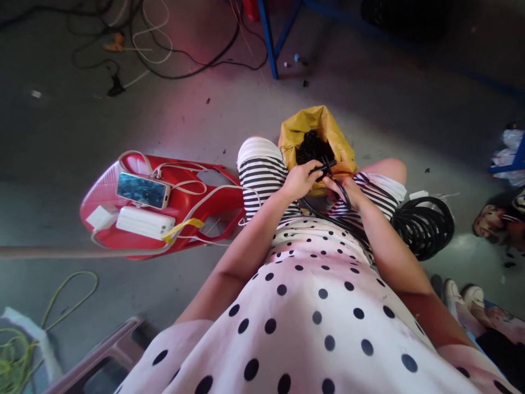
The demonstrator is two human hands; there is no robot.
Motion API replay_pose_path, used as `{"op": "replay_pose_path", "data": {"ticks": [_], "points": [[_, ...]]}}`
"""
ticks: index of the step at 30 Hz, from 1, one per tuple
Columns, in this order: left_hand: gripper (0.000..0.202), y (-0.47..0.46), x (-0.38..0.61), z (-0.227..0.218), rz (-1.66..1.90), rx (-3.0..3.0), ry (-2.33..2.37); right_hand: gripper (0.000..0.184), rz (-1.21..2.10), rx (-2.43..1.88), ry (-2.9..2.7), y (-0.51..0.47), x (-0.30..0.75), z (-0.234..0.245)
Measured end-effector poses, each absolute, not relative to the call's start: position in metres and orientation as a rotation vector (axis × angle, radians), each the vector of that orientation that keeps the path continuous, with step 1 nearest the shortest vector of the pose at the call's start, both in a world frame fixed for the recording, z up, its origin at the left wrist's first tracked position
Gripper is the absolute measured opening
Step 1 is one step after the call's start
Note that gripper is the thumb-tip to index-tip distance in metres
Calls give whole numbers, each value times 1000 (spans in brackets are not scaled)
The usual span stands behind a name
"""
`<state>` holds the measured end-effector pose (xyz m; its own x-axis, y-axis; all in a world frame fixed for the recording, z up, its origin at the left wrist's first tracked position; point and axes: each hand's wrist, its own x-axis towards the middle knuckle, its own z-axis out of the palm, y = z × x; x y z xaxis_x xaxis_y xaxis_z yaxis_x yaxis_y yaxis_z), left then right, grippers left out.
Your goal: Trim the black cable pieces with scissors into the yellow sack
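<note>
My left hand (302, 179) is closed around a piece of black tubing (328, 165), whose end points right. Close beside it, my right hand (344, 189) grips a pair of scissors with dark handles (343, 195); the blades meet the tubing, though the exact contact is too small to make out. Both hands are over the near rim of a yellow bag (303, 123) between my knees. Inside the bag lies a tangle of black pieces (314, 148). A black length runs across my lap toward a coil of black tubing (430, 227) at my right.
On my left, a red plastic stool (192, 202) bears a phone (143, 190), a white power bank (144, 222) and white cables. Loose cords (197, 71) lie on the floor ahead, near a blue metal frame (268, 41). Another person's feet (463, 295) are at the lower right.
</note>
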<state>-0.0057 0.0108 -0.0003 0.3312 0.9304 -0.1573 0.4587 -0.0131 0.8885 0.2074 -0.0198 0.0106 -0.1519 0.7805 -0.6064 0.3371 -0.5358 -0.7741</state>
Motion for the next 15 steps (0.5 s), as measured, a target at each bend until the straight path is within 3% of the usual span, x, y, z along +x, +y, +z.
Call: {"op": "replay_pose_path", "data": {"ticks": [12, 15], "points": [[8, 30, 13, -34, 766, 1158, 1351, 75, 1611, -1888, -1192, -9, 195, -33], [13, 31, 11, -30, 816, 893, 1346, 71, 1614, -1847, -1124, -13, 195, -35]]}}
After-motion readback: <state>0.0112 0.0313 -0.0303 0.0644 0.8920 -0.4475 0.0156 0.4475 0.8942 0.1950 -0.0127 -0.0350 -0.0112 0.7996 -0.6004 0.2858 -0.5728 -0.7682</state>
